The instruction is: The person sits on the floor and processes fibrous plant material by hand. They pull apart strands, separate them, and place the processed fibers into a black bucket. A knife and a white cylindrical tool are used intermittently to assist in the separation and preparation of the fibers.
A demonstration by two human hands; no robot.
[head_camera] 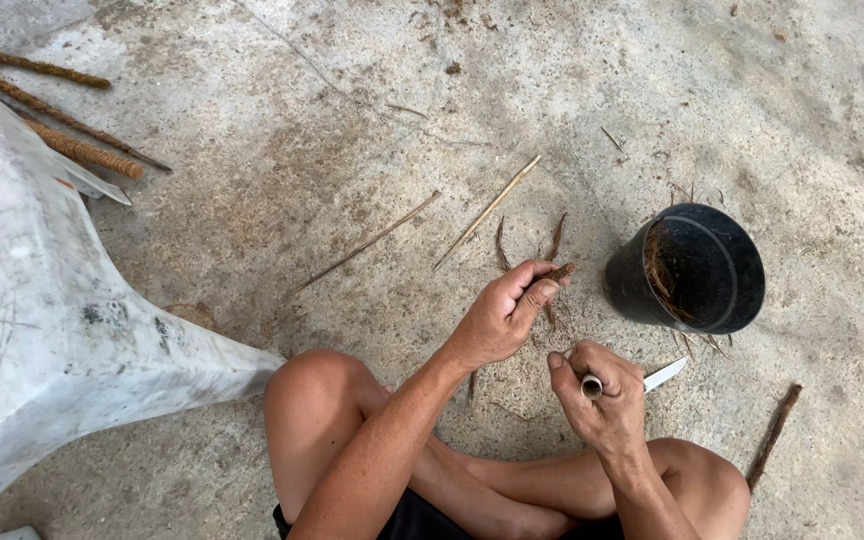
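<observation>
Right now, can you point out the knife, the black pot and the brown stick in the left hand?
knife [664,375]: head view, on the bare blade past the right hand.
black pot [630,285]: head view, on its outer wall.
brown stick [560,271]: head view, on the tip beyond the left fingers.

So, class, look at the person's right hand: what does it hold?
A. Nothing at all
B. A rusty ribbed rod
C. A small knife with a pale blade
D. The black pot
C: the right hand is closed around a knife whose pale blade pokes out toward the black pot, which stands apart on the floor.
</observation>
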